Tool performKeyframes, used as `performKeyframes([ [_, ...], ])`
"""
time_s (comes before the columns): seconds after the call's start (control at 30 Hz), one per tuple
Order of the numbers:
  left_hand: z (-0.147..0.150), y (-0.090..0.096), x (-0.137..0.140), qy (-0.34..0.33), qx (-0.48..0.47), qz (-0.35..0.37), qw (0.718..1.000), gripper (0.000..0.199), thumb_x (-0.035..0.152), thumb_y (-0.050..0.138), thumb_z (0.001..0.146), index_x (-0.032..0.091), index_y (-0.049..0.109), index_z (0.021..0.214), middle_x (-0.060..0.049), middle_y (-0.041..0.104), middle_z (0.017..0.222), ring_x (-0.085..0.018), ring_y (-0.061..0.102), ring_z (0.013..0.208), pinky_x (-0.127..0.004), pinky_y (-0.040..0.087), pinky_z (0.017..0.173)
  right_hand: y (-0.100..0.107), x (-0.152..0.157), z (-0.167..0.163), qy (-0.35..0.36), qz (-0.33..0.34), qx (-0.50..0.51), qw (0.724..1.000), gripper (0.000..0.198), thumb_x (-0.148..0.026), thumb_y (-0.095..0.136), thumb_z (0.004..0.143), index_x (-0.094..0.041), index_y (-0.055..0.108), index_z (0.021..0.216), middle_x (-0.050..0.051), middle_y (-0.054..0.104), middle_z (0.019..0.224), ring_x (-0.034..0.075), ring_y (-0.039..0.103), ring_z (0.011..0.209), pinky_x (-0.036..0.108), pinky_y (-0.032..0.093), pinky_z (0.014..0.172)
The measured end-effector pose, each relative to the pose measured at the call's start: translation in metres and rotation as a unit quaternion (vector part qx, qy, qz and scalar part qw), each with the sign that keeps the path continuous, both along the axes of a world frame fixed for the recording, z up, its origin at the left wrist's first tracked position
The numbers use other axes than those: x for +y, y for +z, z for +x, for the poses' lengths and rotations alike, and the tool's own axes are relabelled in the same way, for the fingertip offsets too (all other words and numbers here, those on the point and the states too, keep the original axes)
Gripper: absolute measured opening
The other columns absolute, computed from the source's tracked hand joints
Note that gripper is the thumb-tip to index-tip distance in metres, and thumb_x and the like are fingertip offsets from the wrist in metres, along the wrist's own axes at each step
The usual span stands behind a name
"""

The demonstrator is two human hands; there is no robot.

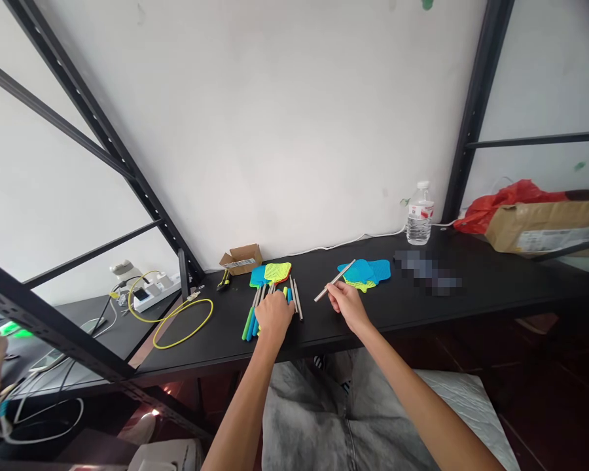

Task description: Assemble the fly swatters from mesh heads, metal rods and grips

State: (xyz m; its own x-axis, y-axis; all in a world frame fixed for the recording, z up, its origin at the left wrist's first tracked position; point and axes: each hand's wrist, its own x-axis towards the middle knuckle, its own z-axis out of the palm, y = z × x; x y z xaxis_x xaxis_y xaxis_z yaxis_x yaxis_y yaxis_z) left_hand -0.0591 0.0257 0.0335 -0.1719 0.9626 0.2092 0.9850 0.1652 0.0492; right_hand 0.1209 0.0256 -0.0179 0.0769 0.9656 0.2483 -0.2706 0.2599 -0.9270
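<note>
My right hand pinches a thin silvery metal rod, held at a slant in front of the blue mesh fly swatter heads. A yellow-green mesh head shows under the blue ones. My left hand is curled down over coloured handles; blue and yellow-green ends show by its fingers. Left of it lie fly swatters with green and blue handles, their metal shafts leading up to blue, yellow-green and red-edged heads. More metal rods lie just right of my left hand.
A small open cardboard box sits by the wall. Toward the left are a yellow cable and a white power strip. A water bottle and a larger carton stand at right. Black frame posts flank the table.
</note>
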Motion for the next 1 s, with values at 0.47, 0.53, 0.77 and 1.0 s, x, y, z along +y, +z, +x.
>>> performKeyframes([
  [0.47, -0.004, 0.006, -0.020, -0.113, -0.086, 0.116, 0.983, 0.020, 0.037, 0.056, 0.087, 0.022, 0.068, 0.081, -0.007, 0.069, 0.084, -0.025, 0.063, 0.092, -0.027, 0.041, 0.066, 0.002, -0.001, 0.000, -0.010, 0.008, 0.020, 1.000, 0.036, -0.051, 0.062, 0.081, -0.020, 0.051, 0.068, -0.004, 0.046, 0.058, 0.008, 0.035, 0.043, 0.022, 0.024, 0.039],
  [0.53, -0.004, -0.003, -0.024, -0.169, -0.110, 0.152, 0.968, 0.020, 0.037, 0.055, 0.089, 0.022, 0.068, 0.085, -0.006, 0.068, 0.085, -0.024, 0.061, 0.094, -0.027, 0.042, 0.068, 0.001, 0.000, 0.000, -0.019, 0.015, 0.028, 0.999, 0.036, -0.051, 0.061, 0.082, -0.020, 0.051, 0.067, -0.004, 0.047, 0.058, 0.008, 0.037, 0.043, 0.022, 0.026, 0.039],
  [0.77, -0.008, -0.038, -0.021, -0.264, -0.249, 0.181, 0.914, 0.022, 0.034, 0.049, 0.094, 0.021, 0.066, 0.101, -0.005, 0.068, 0.092, -0.020, 0.062, 0.087, -0.031, 0.048, 0.077, -0.002, 0.005, 0.001, -0.047, -0.014, 0.102, 0.994, 0.037, -0.054, 0.066, 0.078, -0.018, 0.060, 0.083, 0.003, 0.063, 0.075, 0.010, 0.054, 0.051, 0.021, 0.037, 0.040],
  [1.0, -0.012, -0.035, -0.017, -0.293, -0.247, 0.172, 0.907, 0.026, 0.018, 0.049, 0.090, 0.022, 0.067, 0.109, -0.006, 0.067, 0.106, -0.021, 0.061, 0.100, -0.034, 0.046, 0.088, -0.004, 0.004, 0.002, -0.049, -0.018, 0.089, 0.995, 0.037, -0.052, 0.067, 0.078, -0.017, 0.063, 0.088, 0.007, 0.069, 0.085, 0.012, 0.061, 0.056, 0.021, 0.044, 0.043],
])
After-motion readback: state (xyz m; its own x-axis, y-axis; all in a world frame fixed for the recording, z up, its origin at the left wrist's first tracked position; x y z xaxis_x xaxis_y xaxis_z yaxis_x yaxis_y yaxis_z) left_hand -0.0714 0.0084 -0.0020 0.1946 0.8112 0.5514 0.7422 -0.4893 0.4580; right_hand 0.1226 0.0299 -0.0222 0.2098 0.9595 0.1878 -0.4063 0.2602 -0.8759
